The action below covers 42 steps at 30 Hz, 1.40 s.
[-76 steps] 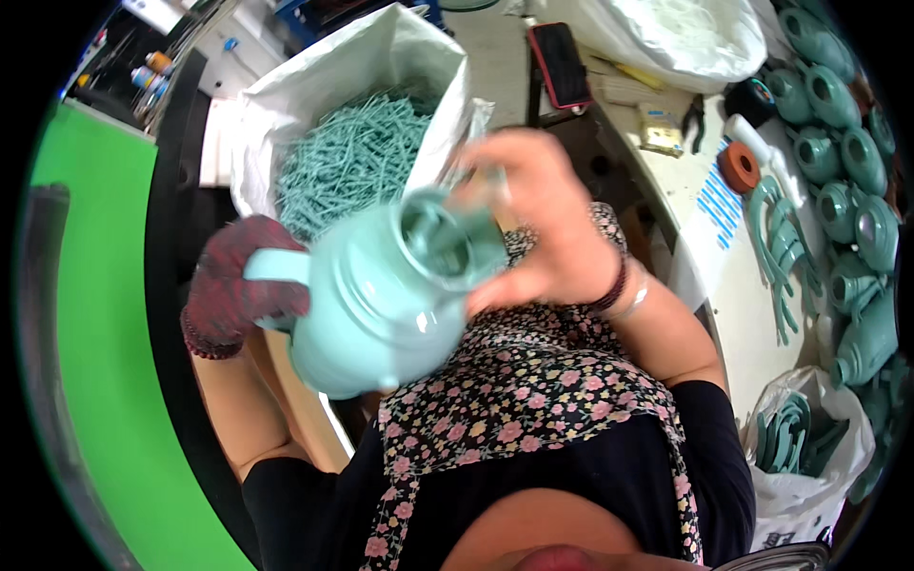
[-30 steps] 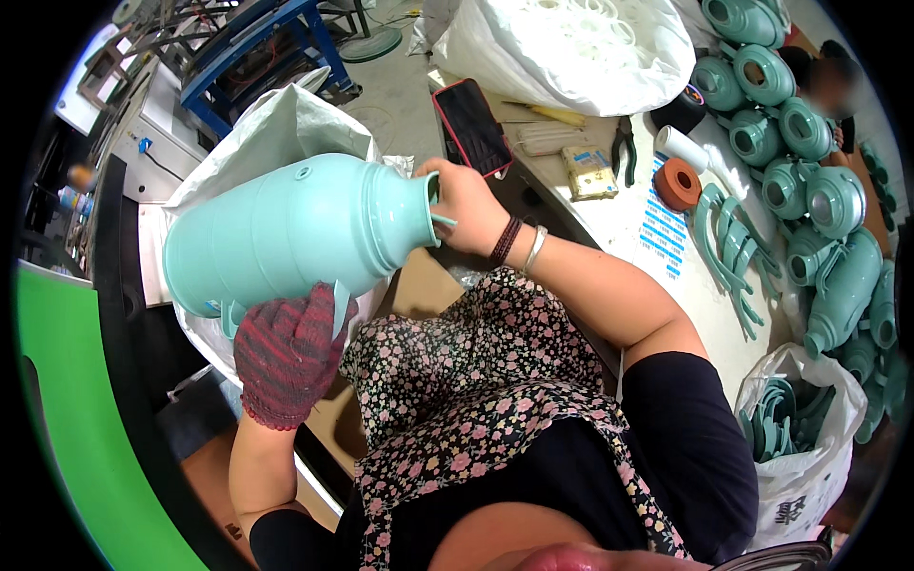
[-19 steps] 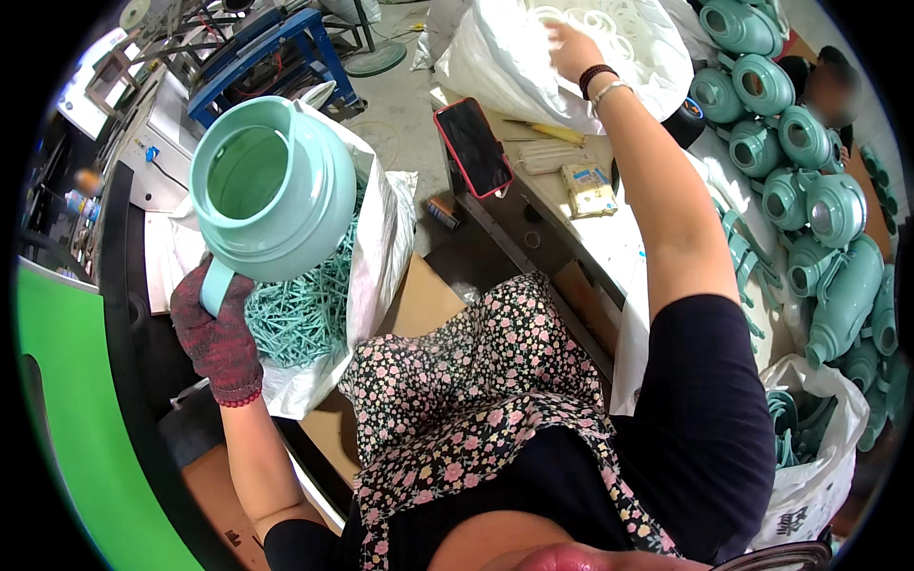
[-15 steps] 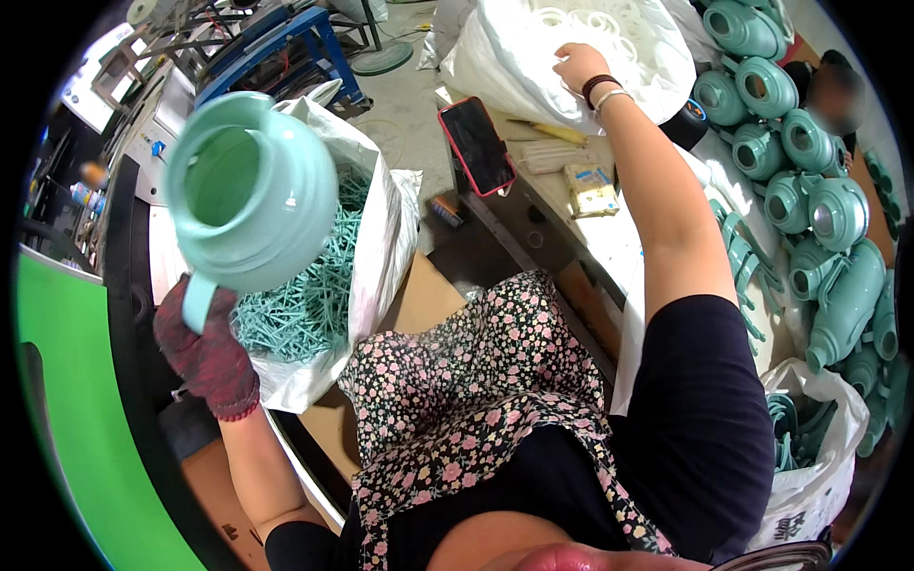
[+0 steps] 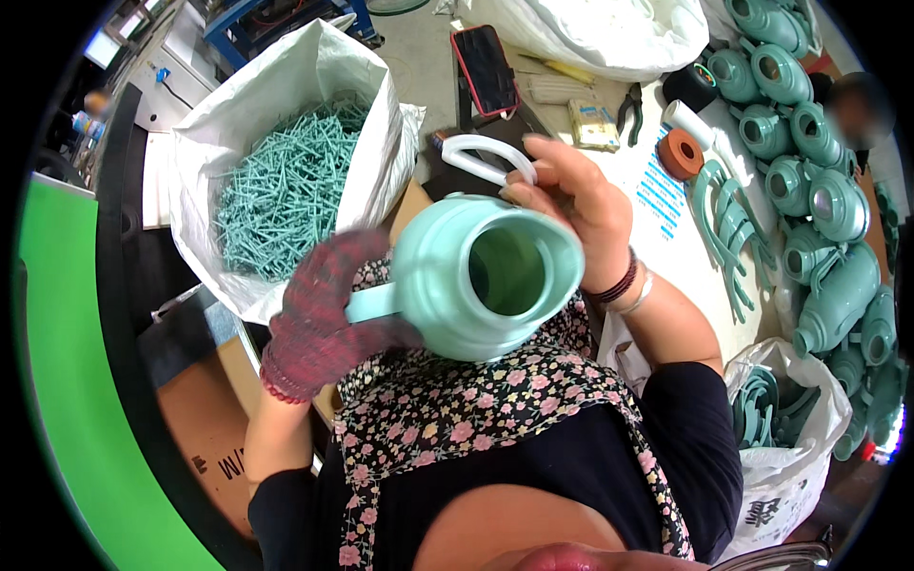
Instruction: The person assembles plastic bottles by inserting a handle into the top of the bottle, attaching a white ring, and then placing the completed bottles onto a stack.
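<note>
A glossy mint-green jug body [image 5: 433, 300] with a spout is tilted in front of my apron, its round opening facing up and to the right. My left hand [image 5: 319, 319], in a dark red and grey knit glove, grips it on the left side by its short handle stub. Just above the jug's upper rim, my bare right hand [image 5: 590, 214] pinches a white ring [image 5: 486, 144] between thumb and fingers. The ring looks like soft plastic or rubber. Whether it touches the jug, I cannot tell.
Left stands a white sack [image 5: 376, 124] of thin green sticks [image 5: 295, 181]. Beyond lie a red-edged phone [image 5: 486, 71] and a white bag [image 5: 590, 43]. Pliers [image 5: 630, 109], a brown tape roll [image 5: 681, 152] and curved green handles [image 5: 709, 219] are right, beside stacked green jugs [image 5: 838, 205].
My right hand has left the white bag of rings and come back with a ring. My left hand has brought the jug from the upper left to in front of my apron.
</note>
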### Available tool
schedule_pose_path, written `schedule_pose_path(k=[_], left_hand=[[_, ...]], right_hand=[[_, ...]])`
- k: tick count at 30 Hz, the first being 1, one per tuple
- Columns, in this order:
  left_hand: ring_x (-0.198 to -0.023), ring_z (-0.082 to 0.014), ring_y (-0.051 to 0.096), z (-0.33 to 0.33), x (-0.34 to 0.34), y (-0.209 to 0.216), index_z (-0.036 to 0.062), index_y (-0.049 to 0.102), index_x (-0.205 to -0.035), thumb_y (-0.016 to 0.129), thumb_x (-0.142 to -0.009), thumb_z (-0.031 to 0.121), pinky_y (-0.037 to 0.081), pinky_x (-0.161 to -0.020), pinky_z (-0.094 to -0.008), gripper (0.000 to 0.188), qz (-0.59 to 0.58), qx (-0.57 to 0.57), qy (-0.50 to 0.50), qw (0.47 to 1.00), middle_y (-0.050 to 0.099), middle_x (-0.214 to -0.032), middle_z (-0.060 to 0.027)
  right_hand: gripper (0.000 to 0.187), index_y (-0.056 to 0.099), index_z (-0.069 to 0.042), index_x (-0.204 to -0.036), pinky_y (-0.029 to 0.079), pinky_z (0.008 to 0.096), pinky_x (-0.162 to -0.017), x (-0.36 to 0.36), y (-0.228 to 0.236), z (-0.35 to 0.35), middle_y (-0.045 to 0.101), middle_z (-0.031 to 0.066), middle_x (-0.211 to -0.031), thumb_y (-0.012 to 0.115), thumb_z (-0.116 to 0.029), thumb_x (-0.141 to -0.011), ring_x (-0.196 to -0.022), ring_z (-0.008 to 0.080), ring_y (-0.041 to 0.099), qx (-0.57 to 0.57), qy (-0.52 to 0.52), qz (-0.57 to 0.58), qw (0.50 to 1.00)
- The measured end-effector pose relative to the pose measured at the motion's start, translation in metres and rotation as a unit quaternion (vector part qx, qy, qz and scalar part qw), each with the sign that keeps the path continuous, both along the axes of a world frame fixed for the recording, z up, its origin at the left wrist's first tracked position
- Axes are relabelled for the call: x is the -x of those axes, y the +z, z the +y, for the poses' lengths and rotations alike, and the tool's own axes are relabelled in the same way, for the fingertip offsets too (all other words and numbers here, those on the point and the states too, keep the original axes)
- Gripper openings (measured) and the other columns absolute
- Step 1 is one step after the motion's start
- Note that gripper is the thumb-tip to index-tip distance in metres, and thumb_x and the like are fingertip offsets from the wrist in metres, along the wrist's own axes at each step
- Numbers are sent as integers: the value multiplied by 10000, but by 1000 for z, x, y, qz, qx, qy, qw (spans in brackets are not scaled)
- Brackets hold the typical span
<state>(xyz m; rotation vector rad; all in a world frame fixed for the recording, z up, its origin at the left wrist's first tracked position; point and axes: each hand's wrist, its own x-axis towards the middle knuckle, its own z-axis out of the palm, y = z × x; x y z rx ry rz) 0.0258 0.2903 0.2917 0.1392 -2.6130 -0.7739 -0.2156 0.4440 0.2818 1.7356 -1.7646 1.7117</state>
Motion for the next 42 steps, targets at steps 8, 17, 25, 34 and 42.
schedule_pose_path(k=[8,17,25,34,42], left_hand=[[-1135,-368,560,21,69,46,-3,485,-1262,870,-583,386,413,-1017,-450,872,108,66,-114,985,574,-1241,-152],[-955,-326,621,7,92,45,61,663,-973,861,-524,385,509,-809,-407,588,43,151,-127,979,615,-1119,-131],[-954,-317,611,16,85,56,39,673,-803,810,-555,461,500,-786,-400,508,-10,178,-157,971,615,-1101,-129],[-1062,-349,568,34,79,54,65,656,-913,793,-663,280,459,-905,-439,356,-20,49,-170,984,579,-1169,-149],[-1107,-348,542,47,88,63,112,688,-767,737,-675,196,412,-974,-473,133,-56,96,-315,943,578,-1173,-159]], right_hand=[[414,424,-46,-1286,535,237,-519,-6,48,34,647,114,-779,584,-36,-905,-604,154,653,64,113,-429,894],[178,666,-61,-906,449,335,-644,-3,72,49,561,82,-828,706,-76,-734,-741,218,545,-234,46,111,965],[219,652,-64,-857,467,338,-624,-14,74,44,556,61,-822,742,-87,-660,-730,242,543,-212,71,259,940],[65,640,-75,-687,515,377,-625,-11,90,42,600,76,-723,622,-135,-673,-722,274,614,-319,168,330,873],[163,552,-5,-839,487,432,-503,-16,88,59,541,129,-573,586,-138,-749,-554,347,597,-371,204,310,851]])
